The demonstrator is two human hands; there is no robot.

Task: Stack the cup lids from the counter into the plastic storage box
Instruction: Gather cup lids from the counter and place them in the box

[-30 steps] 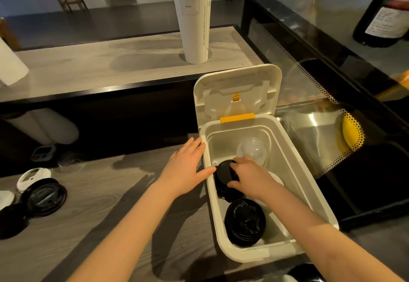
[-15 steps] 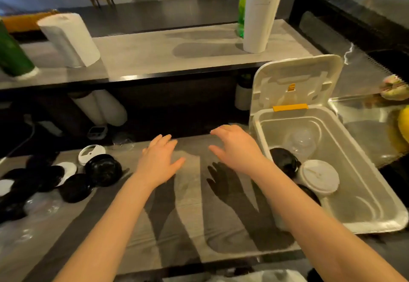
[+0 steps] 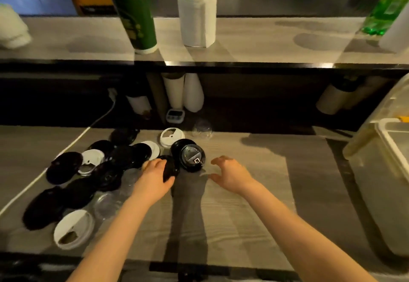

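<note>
The grey wooden counter (image 3: 243,197) fills the near half of the view, and a raised shelf (image 3: 254,38) runs along its far side. The plastic storage box (image 3: 392,148) stands at the right edge, only partly in frame (its inside cannot be seen from here). On the shelf a stack of green paper cups (image 3: 135,18) stands left of a paper towel roll (image 3: 197,18), with a green bottle (image 3: 389,5) at the far right. A heap of cup lids (image 3: 104,166), mostly black with some white and clear ones, spreads over the left part of the counter, well apart from the box. The left hand (image 3: 155,179) reaches into the right edge of that heap, fingers and thumb curled round a black lid (image 3: 170,167). The right hand (image 3: 230,173) hovers over bare counter with fingers spread and bent, holding nothing. Between and just beyond the two hands sits a short stack of black lids (image 3: 188,154), with a white lid (image 3: 171,137) touching its far side.
</note>
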